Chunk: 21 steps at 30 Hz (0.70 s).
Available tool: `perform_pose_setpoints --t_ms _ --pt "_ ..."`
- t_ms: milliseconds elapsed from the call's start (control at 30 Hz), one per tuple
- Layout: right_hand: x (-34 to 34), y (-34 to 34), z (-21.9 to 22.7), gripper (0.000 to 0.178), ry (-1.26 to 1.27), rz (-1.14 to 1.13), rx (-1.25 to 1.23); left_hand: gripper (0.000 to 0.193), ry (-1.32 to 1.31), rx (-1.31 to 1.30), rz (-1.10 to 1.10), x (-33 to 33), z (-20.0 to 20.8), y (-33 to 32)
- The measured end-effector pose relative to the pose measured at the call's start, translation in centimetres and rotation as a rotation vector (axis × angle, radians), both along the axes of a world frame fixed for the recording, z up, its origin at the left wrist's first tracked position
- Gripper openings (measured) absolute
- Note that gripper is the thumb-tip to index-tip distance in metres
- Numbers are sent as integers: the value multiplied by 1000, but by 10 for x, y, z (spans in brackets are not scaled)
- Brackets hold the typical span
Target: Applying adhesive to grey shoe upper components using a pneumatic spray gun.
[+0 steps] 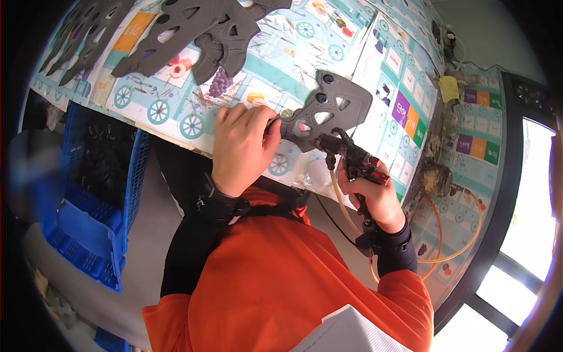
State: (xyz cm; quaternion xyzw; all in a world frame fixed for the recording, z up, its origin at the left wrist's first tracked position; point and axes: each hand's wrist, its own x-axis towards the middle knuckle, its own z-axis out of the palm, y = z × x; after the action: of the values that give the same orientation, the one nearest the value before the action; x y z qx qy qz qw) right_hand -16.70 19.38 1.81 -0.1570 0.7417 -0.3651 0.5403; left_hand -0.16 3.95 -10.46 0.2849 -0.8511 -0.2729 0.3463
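Observation:
A flat dark grey cut-out piece (pixel 349 117), with several openings through it, lies on the patterned table covering. My left hand (pixel 243 146) is closed, its thumb and fingers pinching the narrow left end of that piece. In my right hand (pixel 378 196) is a black spray gun (pixel 355 157) with red parts, gripped by its handle. The gun's front end is right at the piece's lower edge; whether they touch I cannot tell. A pale hose (pixel 340 202) hangs down from the gun.
More grey cut-out pieces (pixel 176 35) lie at the far left of the table (pixel 281 58), some overlapping. Below its left edge stands a blue plastic basket (pixel 88 234) with dark items inside. Orange and yellow hoses (pixel 441 234) loop at the right, near a dark-framed window (pixel 498 193).

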Motion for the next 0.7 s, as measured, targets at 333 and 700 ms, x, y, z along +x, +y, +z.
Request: perform_pose_setpoints --t_ms 333,700 --pt "-14 10 1 30 65 -116 44 16 -36 -4 -14 -1 1 1" --pt "-31 16 -5 26 94 -133 -129 16 -16 -13 8 -4 3 1"
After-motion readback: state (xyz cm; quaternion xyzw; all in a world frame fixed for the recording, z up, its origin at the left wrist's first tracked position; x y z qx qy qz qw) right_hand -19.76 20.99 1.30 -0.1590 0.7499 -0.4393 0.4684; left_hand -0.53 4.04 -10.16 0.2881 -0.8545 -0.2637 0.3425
